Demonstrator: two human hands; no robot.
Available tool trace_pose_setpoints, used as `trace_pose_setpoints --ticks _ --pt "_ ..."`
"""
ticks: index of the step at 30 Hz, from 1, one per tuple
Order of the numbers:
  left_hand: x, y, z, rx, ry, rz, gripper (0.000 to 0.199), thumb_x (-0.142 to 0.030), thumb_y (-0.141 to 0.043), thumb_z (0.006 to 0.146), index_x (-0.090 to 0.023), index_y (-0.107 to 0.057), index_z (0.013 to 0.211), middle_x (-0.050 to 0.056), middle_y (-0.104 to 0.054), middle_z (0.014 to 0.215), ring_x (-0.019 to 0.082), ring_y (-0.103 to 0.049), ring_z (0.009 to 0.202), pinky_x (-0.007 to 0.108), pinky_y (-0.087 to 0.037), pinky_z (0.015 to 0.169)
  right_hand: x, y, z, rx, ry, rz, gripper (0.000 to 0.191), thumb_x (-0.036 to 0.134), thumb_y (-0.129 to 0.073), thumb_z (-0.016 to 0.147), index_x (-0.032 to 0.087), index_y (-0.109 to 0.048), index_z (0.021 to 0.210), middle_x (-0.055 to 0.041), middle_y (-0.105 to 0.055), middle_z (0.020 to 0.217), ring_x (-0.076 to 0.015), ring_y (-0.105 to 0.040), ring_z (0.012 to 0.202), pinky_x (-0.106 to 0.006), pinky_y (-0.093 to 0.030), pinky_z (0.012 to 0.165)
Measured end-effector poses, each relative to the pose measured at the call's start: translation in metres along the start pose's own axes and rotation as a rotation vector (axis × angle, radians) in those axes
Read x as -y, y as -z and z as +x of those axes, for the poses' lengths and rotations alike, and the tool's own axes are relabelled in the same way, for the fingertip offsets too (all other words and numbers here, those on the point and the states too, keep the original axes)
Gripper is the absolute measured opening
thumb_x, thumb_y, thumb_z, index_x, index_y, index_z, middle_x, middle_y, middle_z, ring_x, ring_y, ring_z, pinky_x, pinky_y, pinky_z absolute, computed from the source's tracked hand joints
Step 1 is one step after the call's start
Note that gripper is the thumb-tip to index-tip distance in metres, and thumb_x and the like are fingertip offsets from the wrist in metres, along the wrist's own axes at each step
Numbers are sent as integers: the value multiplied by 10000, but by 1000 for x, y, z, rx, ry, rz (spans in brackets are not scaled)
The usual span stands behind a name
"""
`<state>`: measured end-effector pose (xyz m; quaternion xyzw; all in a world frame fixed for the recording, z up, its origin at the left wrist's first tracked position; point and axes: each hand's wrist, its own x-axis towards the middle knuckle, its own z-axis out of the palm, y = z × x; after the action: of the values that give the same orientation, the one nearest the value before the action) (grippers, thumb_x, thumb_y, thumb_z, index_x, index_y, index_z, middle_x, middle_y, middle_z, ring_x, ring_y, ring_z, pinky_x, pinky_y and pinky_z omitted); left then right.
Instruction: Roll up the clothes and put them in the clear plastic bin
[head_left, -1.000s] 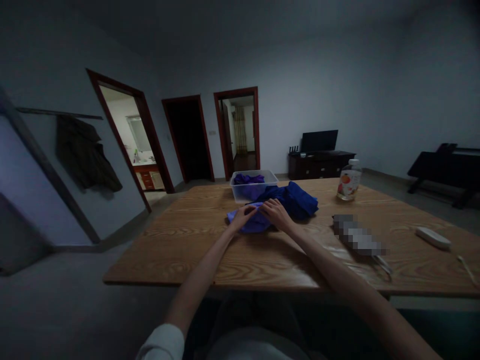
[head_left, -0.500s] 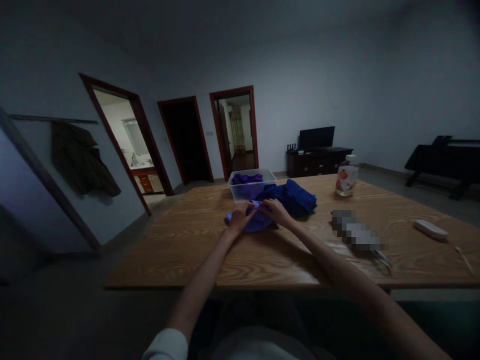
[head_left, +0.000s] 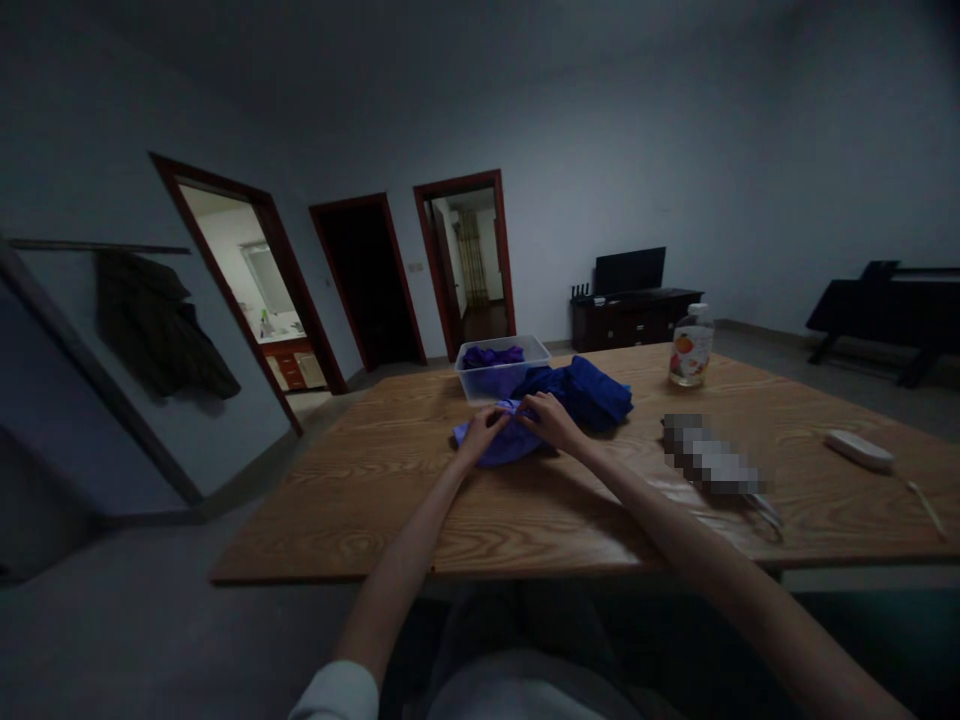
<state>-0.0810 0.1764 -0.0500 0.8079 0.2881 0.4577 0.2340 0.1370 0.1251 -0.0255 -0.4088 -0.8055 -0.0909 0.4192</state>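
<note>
Left hand and right hand pinch the lilac cloth, bunched on the bench. A loose pinch could let folds slip. Blue cloth, just behind, could snag; the tub beyond could shift if bumped

Pinching lilac cloth in left hand and right hand, with blue cloth just right of the grip, bin beyond it, bottle well right.

Rumpled lavender cloth on wooden table
</note>
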Motion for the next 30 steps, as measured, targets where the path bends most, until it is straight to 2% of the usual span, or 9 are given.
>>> trace_pose_setpoints --ticks 4,7,10,13,18,21,23,25,30 --pt "-9 1 -6 -59 -77 277 227 -380 -629 1002 -239 -727 1151 55 -743 1191 236 -676 1136 397 -484 1080 -6 -4 -2 44 -95 166 284 478 -564 1016 209 -649 985 -55 -716 903 -201 -645 808 -290 -457 751" --pt "-17 4 -10 -55 -151 422 219 -336 -630 1008 -248 -704 1195 55 -728 1197 238 -655 1148 389 -476 1066 -13 -10 -3 101 -165 291 391 560 -516 1019 205 -680 1005 -50 -725 929 -198 -659 809 -275 -473 717" --pt "-21 6 -12 -60 -173 457 215 -326 -622 1014 -243 -697 1197 55 -728 1179 236 -649 1125 378 -482 1033 -17 -11 -2 156 -170 355 457 591 -518 1006 183 -719 963 -49 -719 890 -200 -651 778 -276 -477 704" --pt "-19 6 -12 -68 -160 427 231 -360 -642 1003 -234 -694 1189 51 -730 1182 236 -646 1125 381 -469 1049 -15 -6 0 132 -162 398 442 588 -581 971 178 -746 978 -50 -730 910 -213 -661 807 -283 -494 740" --pt "-13 3 -11 -48 -47 331 302 -426 -622 1002 -229 -673 1224 52 -727 1189 239 -666 1106 383 -488 1043 -8 1 1 79 -153 446 372 523 -646 937 168 -728 1015 -59 -733 954 -207 -657 841 -276 -506 755" --pt "-14 3 -8 -30 7 230 295 -453 -564 1025 -235 -696 1174 40 -737 1164 221 -683 1092 359 -498 1036 -8 -1 0 39 -133 413 243 378 -651 916 175 -709 1036 -50 -726 975 -193 -648 851 -271 -504 781" --pt "-16 4 -7 -19 0 164 310 -459 -529 1039 -231 -711 1144 35 -744 1145 208 -694 1070 338 -510 1010 -10 -4 -2 9 -115 358 195 228 -601 870 186 -704 1030 -43 -718 972 -192 -645 871 -273 -495 804" --pt "-20 4 -7 12 -17 154 313 -456 -529 1040 -228 -725 1124 34 -753 1123 205 -702 1042 331 -519 982 -11 -7 -4 -8 -103 316 272 131 -542 798 189 -704 1008 -40 -711 953 -195 -651 877 -274 -483 809" --pt "-24 1 -10 53 -72 218 335 -483 -611 999 -232 -719 1193 46 -746 1173 218 -693 1076 336 -517 978 -10 -11 -6 -22 -132 340 250 159 -545 797 178 -681 1006 -46 -724 951 -197 -674 840 -263 -474 765"
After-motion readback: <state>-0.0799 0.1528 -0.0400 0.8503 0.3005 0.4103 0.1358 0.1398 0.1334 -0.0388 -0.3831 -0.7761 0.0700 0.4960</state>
